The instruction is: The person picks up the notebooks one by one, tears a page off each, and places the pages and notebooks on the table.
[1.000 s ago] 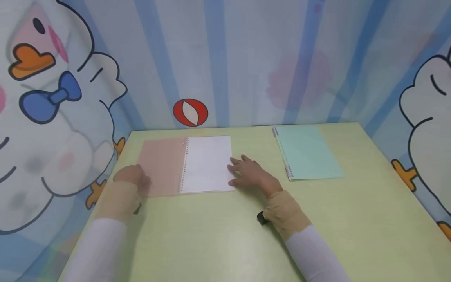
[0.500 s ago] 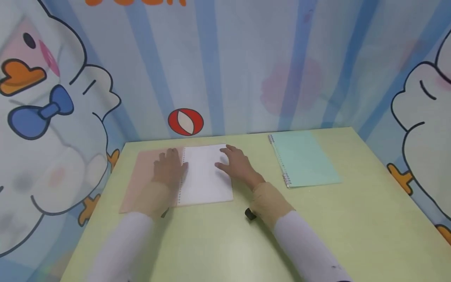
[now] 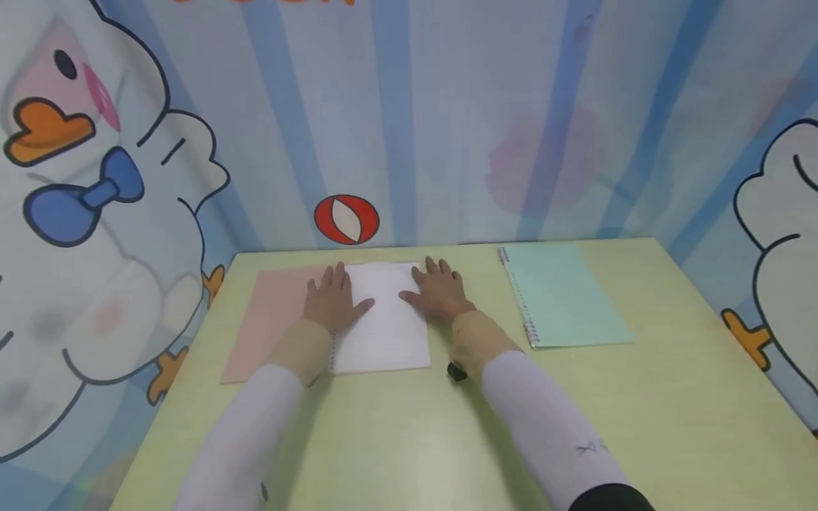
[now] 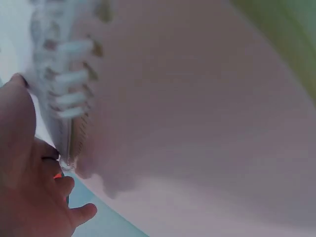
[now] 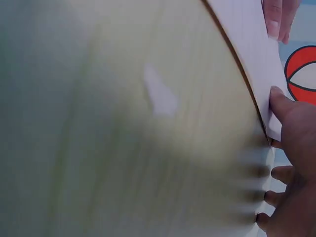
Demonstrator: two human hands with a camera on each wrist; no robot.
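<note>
In the head view, an open notebook (image 3: 358, 358) lies flat on the tabletop (image 3: 607, 411), with its pink cover (image 3: 268, 312) on its left side and a white page (image 3: 386, 333) on its right. The left hand (image 3: 331, 301) is over the notebook's middle fold, and the right hand (image 3: 441, 289) is at the notebook's right edge. Both grips are open, with fingers spread and pinching nothing, maybe so the paper stays flat and does not crumple. A closed green notebook (image 3: 565, 294) lies to the right of the open notebook, well apart, which seems to keep it out of the way. In the left wrist view, big rings (image 4: 71, 79) run along the notebook's fold beside the pink cover. The left thumb is on the white page side, a handy spot to steady the fold. In the right wrist view, the right thumb lies on the page at the notebook's edge, and the other fingers spread just outside it. I cannot tell how hard either hand presses.
</note>
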